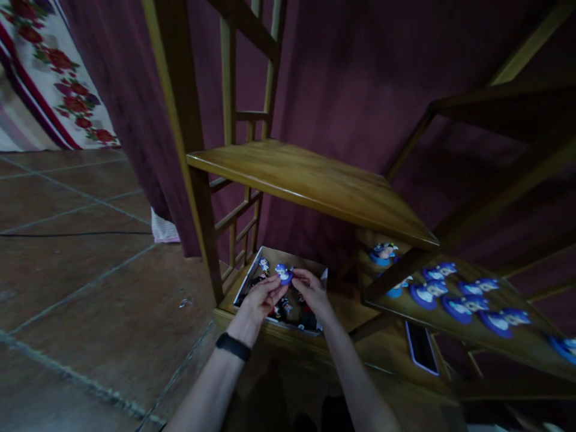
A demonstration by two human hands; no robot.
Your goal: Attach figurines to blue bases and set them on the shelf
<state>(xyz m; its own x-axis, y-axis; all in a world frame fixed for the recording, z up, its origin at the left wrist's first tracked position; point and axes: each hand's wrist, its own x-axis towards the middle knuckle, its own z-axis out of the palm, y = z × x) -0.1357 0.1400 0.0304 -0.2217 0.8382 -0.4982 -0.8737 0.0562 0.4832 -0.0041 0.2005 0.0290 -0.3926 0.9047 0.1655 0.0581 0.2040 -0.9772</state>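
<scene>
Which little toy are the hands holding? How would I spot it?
Find the wooden shelf unit, then the open box on its lowest board. Just above it, the left hand and right hand pinch a small blue-and-white figurine, the only one lifted up.

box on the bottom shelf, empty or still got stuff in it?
Not empty. The open box shows several small figures inside, below both hands. The left hand and right hand hold one blue-and-white figure above it.

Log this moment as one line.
left hand: on figurine | right hand: on figurine | below: box | shelf: more figurines
</scene>
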